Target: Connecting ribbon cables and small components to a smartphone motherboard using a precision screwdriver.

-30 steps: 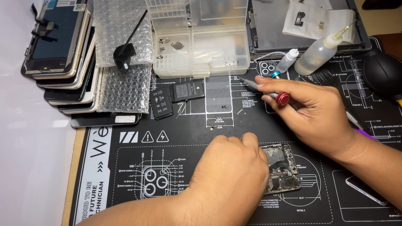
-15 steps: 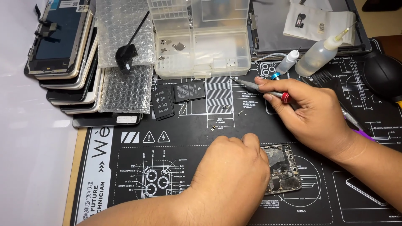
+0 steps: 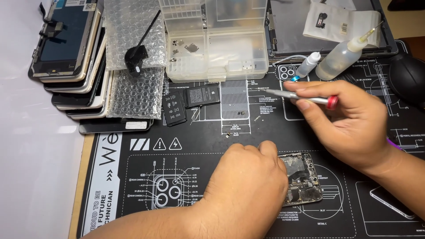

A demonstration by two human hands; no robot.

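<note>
Head view looks down on a black repair mat [image 3: 133, 194] that covers the tabletop. The left hand [image 3: 245, 194] lies curled over the left part of an opened phone body [image 3: 303, 177], fingers bent and pressing on it — most of the phone is hidden under this hand, so only its right end with the metal parts inside can be seen. The right hand [image 3: 349, 124] is closed around a thin silver screwdriver [image 3: 301, 97] with a red ring near its end; the tip points to the left and is above the mat, well apart from the phone, and the hand hides the underside of the handle. Some tiny screws [image 3: 241, 113] lie on the mat under the tip, too small to make out clearly. Behind them stands a clear plastic parts box [image 3: 217, 44], and beside it two black batteries [image 3: 190, 99] lie flat. At the left, a stack of phone screens [image 3: 71, 57] leans in a row, partly cut off by the top edge, with bubble wrap [image 3: 135, 84] next to it. Two small squeeze bottles [image 3: 341, 55] lie at the upper right — their content I cannot tell. A dark round object [image 3: 407, 77] at the right edge is cut off.
</note>
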